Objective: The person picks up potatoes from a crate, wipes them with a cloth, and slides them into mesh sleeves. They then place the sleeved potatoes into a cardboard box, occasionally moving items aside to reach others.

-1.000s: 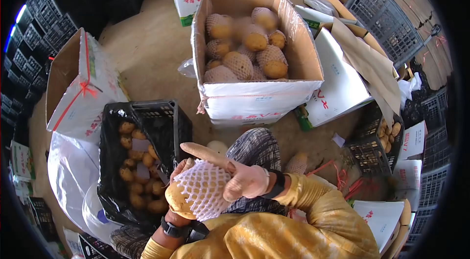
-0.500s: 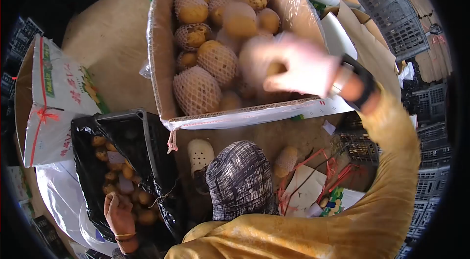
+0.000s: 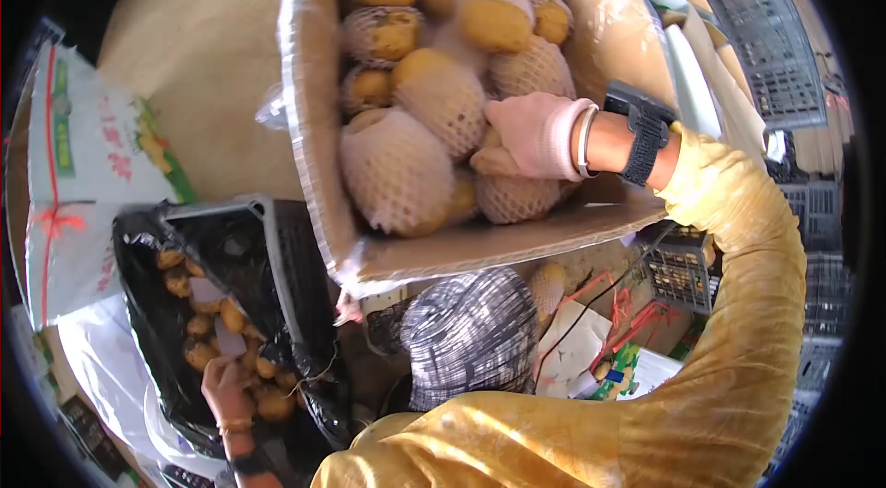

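Note:
In the carton [image 3: 434, 257] lie several large yellow-brown fruits [image 3: 443, 100], most in white foam nets. My right hand [image 3: 535, 137], in a pink glove, is inside it near the front wall. Its fingers are curled round a netted fruit, mostly hidden by the hand. Below it lies another netted fruit [image 3: 517, 200]. At lower left my left hand [image 3: 226, 388] reaches into a crate [image 3: 286, 276] lined with black plastic. Its fingers are bent and pressed against small yellow-brown fruits [image 3: 274, 405]; what they grip is hidden.
A white printed carton [image 3: 92, 174] stands at the left. Grey plastic crates [image 3: 761, 36] are at the right. On the floor are a netted fruit [image 3: 547, 287], red straps [image 3: 637, 326] and cardboard scraps [image 3: 577, 354]. My knee [image 3: 471, 336] is below the carton.
My right hand, blurred before, is now sharper and lower relative to the carton's fruits. The carton looks larger and nearer in view. My left hand stays among the small fruits.

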{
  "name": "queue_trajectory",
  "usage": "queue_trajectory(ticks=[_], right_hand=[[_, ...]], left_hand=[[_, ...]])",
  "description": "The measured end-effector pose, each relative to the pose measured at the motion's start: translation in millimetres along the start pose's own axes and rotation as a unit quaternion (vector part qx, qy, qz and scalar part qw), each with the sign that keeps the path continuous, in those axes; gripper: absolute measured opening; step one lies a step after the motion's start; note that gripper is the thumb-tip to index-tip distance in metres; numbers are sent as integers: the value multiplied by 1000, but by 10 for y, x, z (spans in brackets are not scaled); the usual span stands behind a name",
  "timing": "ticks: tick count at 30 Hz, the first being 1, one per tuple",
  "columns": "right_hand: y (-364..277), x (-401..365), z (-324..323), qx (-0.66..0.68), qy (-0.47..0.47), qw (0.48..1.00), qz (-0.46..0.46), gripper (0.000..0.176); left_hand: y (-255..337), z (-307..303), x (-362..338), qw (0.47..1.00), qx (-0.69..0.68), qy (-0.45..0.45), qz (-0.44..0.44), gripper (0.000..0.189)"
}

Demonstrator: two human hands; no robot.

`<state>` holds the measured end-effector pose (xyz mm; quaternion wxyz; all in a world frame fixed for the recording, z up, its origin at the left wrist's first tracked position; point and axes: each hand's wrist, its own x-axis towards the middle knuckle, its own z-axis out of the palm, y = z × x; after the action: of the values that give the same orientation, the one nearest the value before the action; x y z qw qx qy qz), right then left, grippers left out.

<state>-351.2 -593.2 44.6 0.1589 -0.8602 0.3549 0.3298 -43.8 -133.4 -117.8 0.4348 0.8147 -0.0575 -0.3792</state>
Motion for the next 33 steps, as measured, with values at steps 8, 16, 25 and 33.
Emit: queue_trajectory(ticks=[8,16,25,33], right_hand=[[-257,-238,14,-111,90,990,15,46],[-796,-1537,200,-141,545,816,-131,32],[-2842,-865,969,448,159,807,-351,18],[-2930,-744,1098,508,172,755,-377,12]], left_hand=[[-1307,-626,155,625,617,-220,424,24],[-1256,-489,747,871,479,-60,89,44],[-942,-253,151,678,650,-340,43,57],[-1207,-218,362,938,275,-186,100,52]])
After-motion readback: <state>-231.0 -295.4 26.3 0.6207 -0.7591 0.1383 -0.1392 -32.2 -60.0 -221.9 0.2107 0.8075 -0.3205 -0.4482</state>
